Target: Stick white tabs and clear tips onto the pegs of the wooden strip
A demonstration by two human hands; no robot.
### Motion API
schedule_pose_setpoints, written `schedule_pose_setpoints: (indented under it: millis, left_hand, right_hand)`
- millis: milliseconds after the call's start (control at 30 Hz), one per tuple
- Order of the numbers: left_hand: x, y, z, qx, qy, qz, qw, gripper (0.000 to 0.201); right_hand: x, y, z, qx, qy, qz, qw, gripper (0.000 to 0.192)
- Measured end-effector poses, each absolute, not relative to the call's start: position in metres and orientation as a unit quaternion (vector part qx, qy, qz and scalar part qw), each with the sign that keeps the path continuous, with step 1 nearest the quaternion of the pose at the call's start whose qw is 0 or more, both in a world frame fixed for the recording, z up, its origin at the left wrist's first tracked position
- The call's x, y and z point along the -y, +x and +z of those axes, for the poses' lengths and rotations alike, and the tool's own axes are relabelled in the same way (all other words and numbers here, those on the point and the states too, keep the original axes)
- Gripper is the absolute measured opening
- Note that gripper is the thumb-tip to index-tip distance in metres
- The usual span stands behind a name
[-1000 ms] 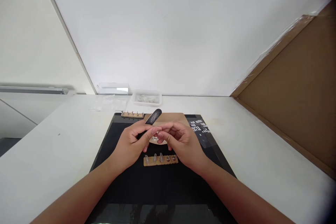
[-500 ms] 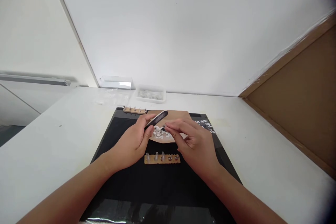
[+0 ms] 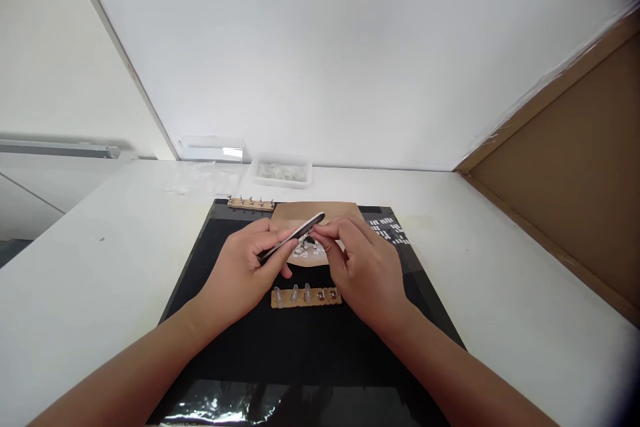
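Over brown card (image 3: pixel 345 213), nail file (image 3: pixel 295 235) now edge-on

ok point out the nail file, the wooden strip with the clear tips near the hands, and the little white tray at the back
nail file (image 3: pixel 295 236), head view, middle of its dark blade
wooden strip (image 3: pixel 306 297), head view, centre of the strip below the clear tips
white tray (image 3: pixel 280 173), head view, its front rim

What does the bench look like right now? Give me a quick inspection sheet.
Surface: white table with black mat.
Job's things: nail file in left hand; small piece pinched in right hand, too small to identify; near holder strip; brown paper with white bits.
Clutter: far strip, clear tray, plastic bags.
Grippers: both hands closed.
Cables: nothing seen.
Surroundings: white wall, brown board.
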State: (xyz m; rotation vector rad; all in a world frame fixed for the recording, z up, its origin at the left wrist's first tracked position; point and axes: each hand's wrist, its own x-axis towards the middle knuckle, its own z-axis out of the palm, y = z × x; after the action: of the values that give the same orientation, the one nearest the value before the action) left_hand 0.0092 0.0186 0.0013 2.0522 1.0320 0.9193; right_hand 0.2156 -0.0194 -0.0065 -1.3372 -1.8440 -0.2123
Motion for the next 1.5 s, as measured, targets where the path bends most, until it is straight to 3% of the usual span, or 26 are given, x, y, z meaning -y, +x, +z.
schedule_pose_setpoints:
  millis: [267,567,733,1133,1267,1500]
  left_hand:
    - [-0.017,0.017,-0.004,-0.401,0.761,0.377,0.343,0.025]
    - [-0.014,0.020,0.000,-0.381,0.782,0.401,0.288,0.049]
    - [-0.014,0.019,-0.002,-0.362,0.800,0.404,0.257,0.047]
    - [-0.016,0.019,0.000,-0.377,0.776,0.406,0.302,0.051]
    - [-0.014,0.019,-0.001,-0.388,0.768,0.400,0.316,0.053]
    - [-0.015,0.018,0.001,-0.391,0.772,0.398,0.305,0.055]
  right_hand:
    - [0.011,0.208,-0.019,0.720,-0.544,-0.108,0.418,0.012]
    - [0.005,0.201,-0.020,0.738,-0.523,-0.117,0.409,0.020]
    - [0.003,0.201,-0.017,0.713,-0.552,-0.123,0.414,0.020]
    - [-0.001,0.203,-0.018,0.738,-0.518,-0.200,0.383,0.028]
    - [-0.002,0.204,-0.019,0.705,-0.530,-0.234,0.409,0.026]
    - [-0.003,0.203,-0.019,0.721,-0.520,-0.225,0.398,0.028]
